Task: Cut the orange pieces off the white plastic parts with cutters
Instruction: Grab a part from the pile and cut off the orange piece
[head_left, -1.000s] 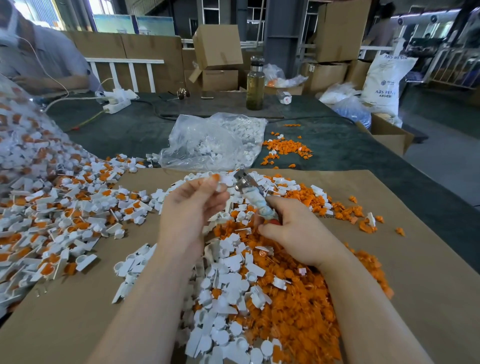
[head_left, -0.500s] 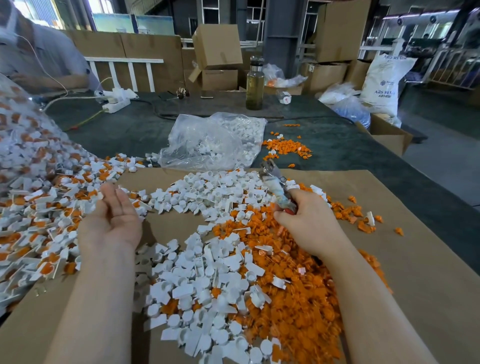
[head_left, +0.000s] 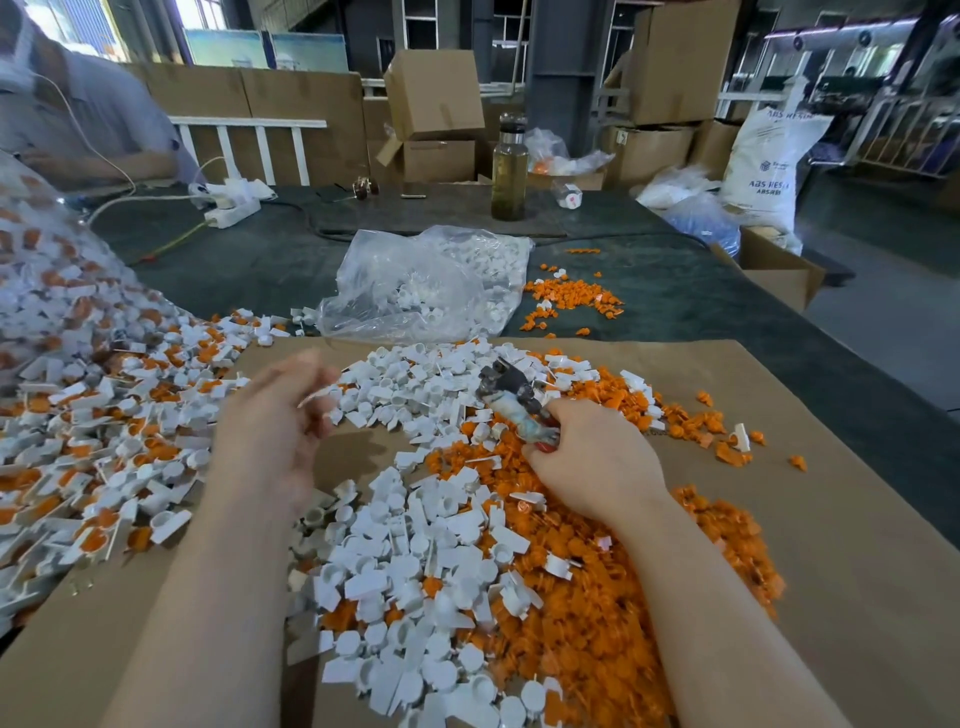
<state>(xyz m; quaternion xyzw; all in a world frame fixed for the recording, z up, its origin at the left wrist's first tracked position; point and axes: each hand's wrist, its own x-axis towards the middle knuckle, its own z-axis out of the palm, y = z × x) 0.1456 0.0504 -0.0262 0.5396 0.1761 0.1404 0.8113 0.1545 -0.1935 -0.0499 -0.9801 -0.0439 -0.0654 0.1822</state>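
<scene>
now between cuts, by the look of it. right hand (head_left: 592, 462) wrapped round the handles of the cutters (head_left: 514, 402), blades pointing up and away over the heap, nothing seen between them. left hand (head_left: 275, 431) raised above the cardboard sheet (head_left: 857, 571), blurred, fingers loosely curled; seems to pinch a thin white sliver at the fingertips, though too smeared to say for sure what it is. uncut white parts with orange pieces (head_left: 104, 457) heaped to the left, spilling from a clear sack. trimmed white parts (head_left: 415, 561) piled in the middle, cut orange scraps (head_left: 597, 597) massed under the right forearm. plenty left to do, judging by the left heap. next move probably calls for bringing a fresh part up to the blades, orange piece lined up at the joint, then squeezing the handles. worth keeping fingertips clear of the cut.
</scene>
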